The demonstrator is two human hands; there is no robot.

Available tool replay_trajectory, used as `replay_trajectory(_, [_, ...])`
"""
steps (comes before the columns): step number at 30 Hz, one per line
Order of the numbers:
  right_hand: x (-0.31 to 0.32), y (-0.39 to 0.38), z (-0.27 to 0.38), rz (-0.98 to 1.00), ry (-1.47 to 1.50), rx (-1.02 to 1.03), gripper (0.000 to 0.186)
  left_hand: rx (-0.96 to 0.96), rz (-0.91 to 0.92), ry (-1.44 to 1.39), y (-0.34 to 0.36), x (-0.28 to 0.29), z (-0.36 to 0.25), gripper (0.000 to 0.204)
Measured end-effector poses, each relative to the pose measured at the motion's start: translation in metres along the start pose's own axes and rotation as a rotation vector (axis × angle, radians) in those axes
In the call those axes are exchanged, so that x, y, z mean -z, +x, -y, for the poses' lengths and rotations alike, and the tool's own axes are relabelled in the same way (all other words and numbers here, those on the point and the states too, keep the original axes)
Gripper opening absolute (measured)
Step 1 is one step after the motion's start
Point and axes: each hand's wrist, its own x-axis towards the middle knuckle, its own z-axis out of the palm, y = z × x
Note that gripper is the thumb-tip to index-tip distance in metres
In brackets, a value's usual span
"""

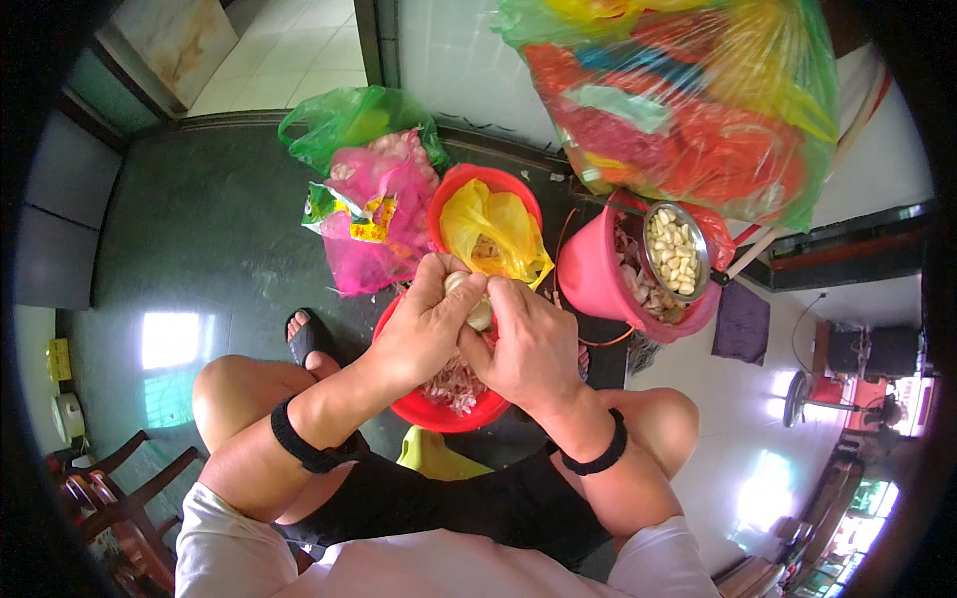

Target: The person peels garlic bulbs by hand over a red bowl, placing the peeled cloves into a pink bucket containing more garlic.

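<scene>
My left hand [429, 329] and my right hand [518, 344] grip a pale garlic bulb [469, 299] between their fingers, over a red basin [397, 404] holding papery garlic skins [454, 391]. Just beyond them stands a second red basin [464, 174], lined with a yellow plastic bag [498, 214] with brownish bits inside. To the right, a pink bucket [583, 264] holds garlic scraps and skins, and a metal bowl of peeled cloves [671, 249] rests on its top.
Behind are pink mesh sacks of garlic [364, 249], a green bag [349, 125] and a big bundle of coloured plastic bags [678, 110]. A yellow plastic stool [429, 448] sits below me. Wooden chairs [120, 483] stand left, a standing fan [797, 399] right, a purple mat [738, 319] nearby.
</scene>
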Motion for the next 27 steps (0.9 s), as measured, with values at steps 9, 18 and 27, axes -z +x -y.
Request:
replay_trajectory(9, [-0.027,-0.004,0.003,0.072,0.132,-0.032,0.023,-0.066,-0.087,0.198,0.005,0.014,0.008,0.026])
replay_trajectory(18, [-0.02,-0.003,0.003,-0.028,0.506,-0.218,0.018,0.043,-0.011,-0.124,-0.006,0.016,-0.015,0.018])
replay_trajectory(27, [-0.019,-0.012,-0.013,0.078,1.374,-0.692,0.021,0.209,0.088,-0.403,-0.005,0.018,-0.031,0.017])
